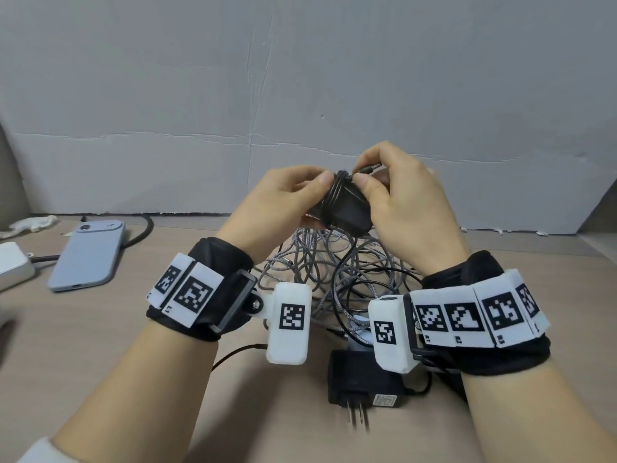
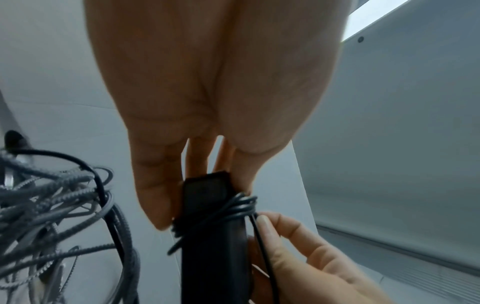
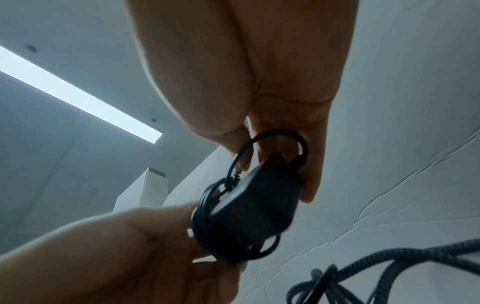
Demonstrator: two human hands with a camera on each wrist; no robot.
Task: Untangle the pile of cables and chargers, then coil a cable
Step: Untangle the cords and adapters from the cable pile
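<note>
Both hands hold a black charger above the table, its thin black cable wound several times round the body. My left hand grips the charger from the left, thumb on the windings. With thumb and forefinger my right hand pinches the cable's free end just behind the barrel plug. The left wrist view shows the windings crossing the charger, with the right hand's fingers on the strand. In the right wrist view a loose loop stands over the charger.
A tangled pile of grey braided and black cables lies under the hands. A second black charger with prongs lies nearer me. A phone, a white box and a thick black cord are at the left. A grey wall stands behind.
</note>
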